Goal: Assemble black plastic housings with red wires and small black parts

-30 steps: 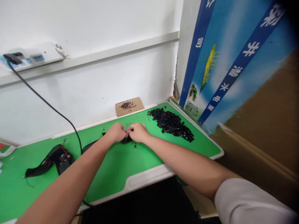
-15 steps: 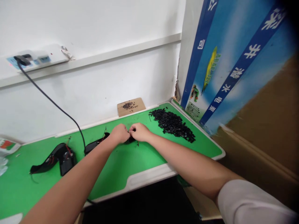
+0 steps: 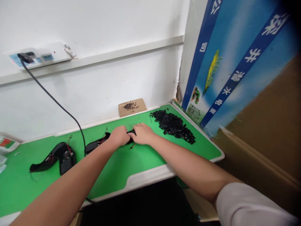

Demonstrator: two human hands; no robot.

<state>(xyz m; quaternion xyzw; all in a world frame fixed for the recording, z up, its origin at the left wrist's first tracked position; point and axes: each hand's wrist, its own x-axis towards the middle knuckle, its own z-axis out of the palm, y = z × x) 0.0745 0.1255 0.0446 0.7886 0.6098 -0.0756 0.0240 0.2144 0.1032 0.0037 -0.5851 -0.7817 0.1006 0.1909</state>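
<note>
My left hand (image 3: 119, 135) and my right hand (image 3: 142, 133) meet over the green table (image 3: 113, 172), both closed on a small black part (image 3: 130, 137) between them. Most of that part is hidden by the fingers. A short reddish wire with a dark tip sticks out below it. Just left of my left hand lies a black piece with thin wires (image 3: 94, 146), partly behind the forearm. Further left rests a curved black strap-like piece with red wires (image 3: 53, 158). To the right of my right hand is a pile of small black parts (image 3: 174, 125).
A brown card with small dark bits (image 3: 132, 107) is at the table's back edge. A black cable (image 3: 58, 105) hangs from the power strip (image 3: 42, 57) across the table. A blue printed panel (image 3: 225, 59) stands at the right.
My right hand has turned over the black part, its fingers now flatter and further round it. More of the part shows between the hands, and the wire below has shifted left.
</note>
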